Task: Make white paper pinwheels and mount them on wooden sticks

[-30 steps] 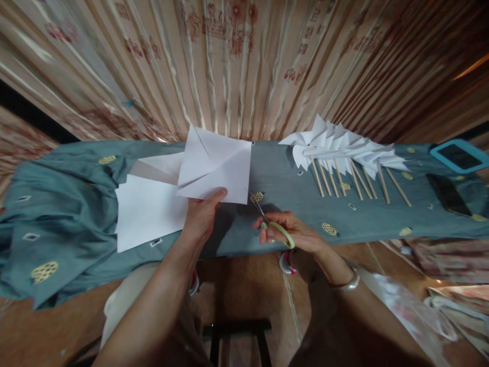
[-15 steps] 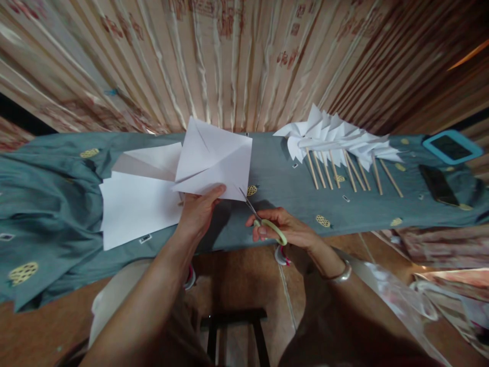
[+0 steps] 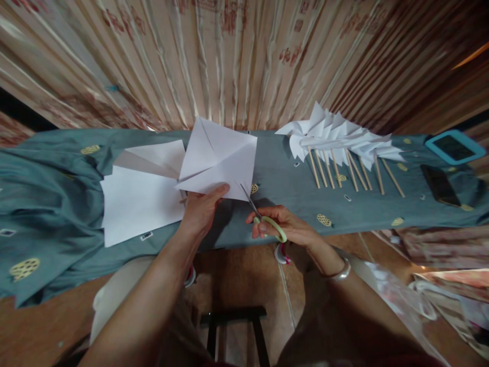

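My left hand (image 3: 201, 210) pinches the near edge of a creased square of white paper (image 3: 219, 158) and holds it up over the teal cloth. My right hand (image 3: 284, 227) grips scissors (image 3: 263, 216) with pale green handles. Their blades point up-left and reach the paper's lower right edge. A silver bangle sits on my right wrist.
Loose white sheets (image 3: 139, 196) lie left of the held paper on the teal-covered table (image 3: 46, 204). A row of several white paper pinwheels on wooden sticks (image 3: 344, 148) lies at the right. Further right are a dark phone (image 3: 439, 184) and a blue-cased device (image 3: 454, 147). A pleated curtain hangs behind.
The scissors have moved up and left, from apart from the paper to its lower right edge. The paper stays in my left hand. The view has shifted slightly.
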{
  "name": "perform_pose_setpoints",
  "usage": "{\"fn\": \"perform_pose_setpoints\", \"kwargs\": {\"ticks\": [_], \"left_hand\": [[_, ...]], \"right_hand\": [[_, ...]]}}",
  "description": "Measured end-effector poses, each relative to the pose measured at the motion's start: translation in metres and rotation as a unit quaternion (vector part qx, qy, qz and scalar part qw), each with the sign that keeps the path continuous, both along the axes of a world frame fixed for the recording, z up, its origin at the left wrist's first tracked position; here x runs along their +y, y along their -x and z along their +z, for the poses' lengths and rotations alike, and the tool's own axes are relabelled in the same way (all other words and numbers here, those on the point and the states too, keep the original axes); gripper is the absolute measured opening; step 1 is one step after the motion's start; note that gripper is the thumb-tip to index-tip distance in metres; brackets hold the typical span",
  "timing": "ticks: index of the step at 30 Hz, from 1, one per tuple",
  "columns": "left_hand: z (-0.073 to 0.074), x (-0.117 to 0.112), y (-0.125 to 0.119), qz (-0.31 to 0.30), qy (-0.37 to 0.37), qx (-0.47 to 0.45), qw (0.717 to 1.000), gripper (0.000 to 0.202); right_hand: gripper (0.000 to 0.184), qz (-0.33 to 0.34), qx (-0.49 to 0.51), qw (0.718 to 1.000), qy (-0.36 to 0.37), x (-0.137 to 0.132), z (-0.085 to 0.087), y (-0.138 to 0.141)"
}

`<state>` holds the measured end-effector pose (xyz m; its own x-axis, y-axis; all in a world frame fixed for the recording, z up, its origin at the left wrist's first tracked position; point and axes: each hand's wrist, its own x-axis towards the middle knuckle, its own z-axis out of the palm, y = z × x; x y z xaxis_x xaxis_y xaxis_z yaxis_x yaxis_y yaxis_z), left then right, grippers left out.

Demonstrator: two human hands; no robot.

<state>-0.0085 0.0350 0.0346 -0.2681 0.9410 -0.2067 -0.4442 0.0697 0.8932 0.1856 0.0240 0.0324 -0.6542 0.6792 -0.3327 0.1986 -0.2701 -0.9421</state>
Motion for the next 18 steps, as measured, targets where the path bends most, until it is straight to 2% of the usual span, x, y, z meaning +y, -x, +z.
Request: {"fn": "perform_pose_setpoints", "kwargs": {"ticks": [12,18], "left_hand": [[-0.0030,-0.0001,-0.0001,-0.003,-0.014,-0.004,1.000,0.051],[-0.0015,-0.0002,-0.0007,-0.005,-0.018,-0.006,1.000,0.053]], "right_hand": [[0.052,0.004,0.006,1.000,-0.009,0.0005,-0.0004,0.0000],[0.057,0.002,0.004,1.000,0.000,-0.0002,0.0000,0.0006]]}}
